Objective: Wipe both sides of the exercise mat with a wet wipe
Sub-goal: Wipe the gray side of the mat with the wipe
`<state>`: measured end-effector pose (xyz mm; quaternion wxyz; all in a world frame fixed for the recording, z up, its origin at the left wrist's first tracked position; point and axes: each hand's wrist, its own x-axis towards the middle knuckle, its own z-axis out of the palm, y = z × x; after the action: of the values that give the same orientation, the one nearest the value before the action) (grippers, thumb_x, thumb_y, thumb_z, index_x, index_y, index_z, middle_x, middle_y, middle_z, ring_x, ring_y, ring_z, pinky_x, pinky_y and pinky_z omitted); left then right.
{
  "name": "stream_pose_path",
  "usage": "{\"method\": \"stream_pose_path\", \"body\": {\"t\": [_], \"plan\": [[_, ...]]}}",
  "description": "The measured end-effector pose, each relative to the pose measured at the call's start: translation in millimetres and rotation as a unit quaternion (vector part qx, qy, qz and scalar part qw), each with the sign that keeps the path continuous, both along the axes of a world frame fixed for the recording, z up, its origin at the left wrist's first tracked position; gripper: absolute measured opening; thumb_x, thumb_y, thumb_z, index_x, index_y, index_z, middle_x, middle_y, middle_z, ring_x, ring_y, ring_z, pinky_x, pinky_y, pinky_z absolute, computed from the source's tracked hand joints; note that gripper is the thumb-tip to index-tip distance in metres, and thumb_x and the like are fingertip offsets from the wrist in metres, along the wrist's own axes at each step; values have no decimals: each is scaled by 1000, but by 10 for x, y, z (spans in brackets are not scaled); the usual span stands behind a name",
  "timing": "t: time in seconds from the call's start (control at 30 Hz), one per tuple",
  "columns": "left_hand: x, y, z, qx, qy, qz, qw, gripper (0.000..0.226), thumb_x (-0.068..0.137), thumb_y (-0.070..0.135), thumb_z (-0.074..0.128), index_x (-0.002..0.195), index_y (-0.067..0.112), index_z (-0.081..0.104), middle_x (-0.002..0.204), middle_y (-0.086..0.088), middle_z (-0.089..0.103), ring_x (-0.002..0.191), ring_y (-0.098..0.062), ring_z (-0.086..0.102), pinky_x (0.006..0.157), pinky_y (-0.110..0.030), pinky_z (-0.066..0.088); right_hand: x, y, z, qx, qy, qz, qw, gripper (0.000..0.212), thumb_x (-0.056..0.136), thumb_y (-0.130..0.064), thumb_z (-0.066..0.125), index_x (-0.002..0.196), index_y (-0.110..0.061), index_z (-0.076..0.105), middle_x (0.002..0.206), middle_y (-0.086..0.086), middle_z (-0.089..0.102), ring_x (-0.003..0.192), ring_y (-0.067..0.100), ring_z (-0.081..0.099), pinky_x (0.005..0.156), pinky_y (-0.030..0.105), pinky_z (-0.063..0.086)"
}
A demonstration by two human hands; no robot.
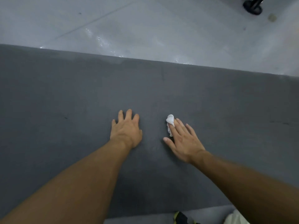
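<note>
Lying flat: your exercise mat (64, 94) fills the middle of the view, dark grey, and runs off the frame on both the left and the right.
Left: your left hand (127, 131) is palm down on the mat, fingers straight and spread, holding nothing.
Right: your right hand (182, 141) is beside the left with a gap of bare mat between them. It is palm down, fingers straight and fanned, thumb out to the side on the mat.
Wipe: the wet wipe (170, 122) is white and crumpled, pressed onto the mat under your right index and middle fingers. It sticks out past the fingertips.
Far edge: straight, slanting down toward the right, well ahead of both hands with bare mat between.
Near edge: at the bottom, crossed by your forearms (84, 183). A lighter grey strip (145, 218) shows past it.
Room left: open mat out to the frame, with one small dark mark (65, 118).
Room right: open mat out to the frame, with faint dark streaks (279, 122).
Floor: the floor (145, 26) is pale grey and glossy, with wet glints (103, 41) near the mat's far edge.
Top right: a black wheeled foot (254, 5) stands on the floor, well apart from the mat.
Bottom: a black-and-yellow item (180, 218) and some pale fabric (234, 218) sit at the near edge. You can't tell what they are.
</note>
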<state>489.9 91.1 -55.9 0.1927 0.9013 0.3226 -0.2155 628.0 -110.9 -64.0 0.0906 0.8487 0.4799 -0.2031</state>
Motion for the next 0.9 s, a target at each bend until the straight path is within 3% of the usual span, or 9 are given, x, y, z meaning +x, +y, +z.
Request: {"method": "stream_pose_path", "body": {"t": [0.23, 0.43, 0.6, 0.8, 0.9], "plan": [[400, -247, -20, -4, 17, 76, 997, 74, 103, 53, 47, 162, 41, 6, 172, 1, -6, 157, -39, -8, 125, -62, 14, 1159, 12, -82, 45, 2, -150, 988, 76, 105, -62, 17, 166, -16, 15, 174, 1, 7, 160, 17, -3, 130, 43, 3], [702, -426, -107, 24, 8, 150, 988, 77, 97, 68, 45, 161, 44, 9, 171, -1, -6, 156, -40, -8, 124, -64, 10, 1843, 277, -128, 104, 25, -201, 974, 78, 106, -61, 24, 165, -11, 15, 174, 6, 9, 160, 22, 3, 129, 47, 11], [819, -480, -111, 20, 16, 167, 986, 86, 95, 71, 48, 163, 39, 7, 172, -1, -9, 158, -33, -10, 126, -59, 10, 1549, 584, -199, 130, 94, -101, 982, 84, 106, -61, 24, 165, -8, -2, 175, 5, -3, 161, 22, -5, 130, 42, 9], [843, -485, -95, 41, 2, 178, 983, 82, 94, 61, 56, 161, 39, 14, 171, -1, -1, 158, -31, -3, 125, -56, 18, 1105, 735, -235, 156, 151, 81, 973, 74, 109, -53, 29, 167, -15, 2, 175, -2, -4, 160, 14, -5, 128, 40, 6], [864, -491, -109, 55, -10, 188, 981, 80, 92, 61, 58, 159, 38, 19, 170, -1, 4, 157, -31, 0, 124, -56, 19, 1207, 776, -317, 180, 102, 84, 975, 70, 110, -50, 29, 166, -13, 10, 175, 5, 5, 161, 18, 1, 129, 36, 5]]}}
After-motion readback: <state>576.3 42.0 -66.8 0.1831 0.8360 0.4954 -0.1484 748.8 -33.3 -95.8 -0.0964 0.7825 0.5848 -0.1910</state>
